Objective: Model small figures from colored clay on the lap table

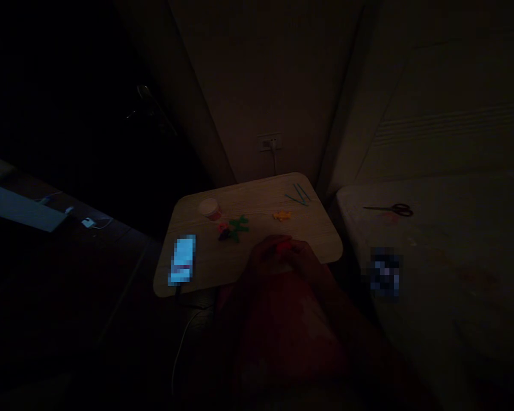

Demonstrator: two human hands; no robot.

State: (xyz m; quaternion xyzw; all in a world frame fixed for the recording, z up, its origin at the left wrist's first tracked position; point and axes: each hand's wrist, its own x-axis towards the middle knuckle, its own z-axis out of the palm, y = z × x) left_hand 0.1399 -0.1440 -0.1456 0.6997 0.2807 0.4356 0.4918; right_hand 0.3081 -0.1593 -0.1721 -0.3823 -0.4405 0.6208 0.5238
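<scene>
In the dim light, a small bright red lump (284,246) sits between my two hands at the near edge of the small wooden table (257,194). My left hand (262,254) is closed around its left side, fingers curled over it. From the right, the fingertips of my right hand (303,257) press on the same lump. Its exact shape and material are hidden by fingers and shadow. Just beyond lie a green branching piece (239,225), a pink piece (223,227) with a dark part below it, and a small orange piece (281,216).
A pale lidded tub (210,209) stands at the back left, and a lit, blurred phone-like screen (182,260) lies near the left edge. Thin teal sticks (298,197) rest at the back right. Scissors (389,209) lie on the pale surface to the right. A plugged-in wall socket (269,142) is behind.
</scene>
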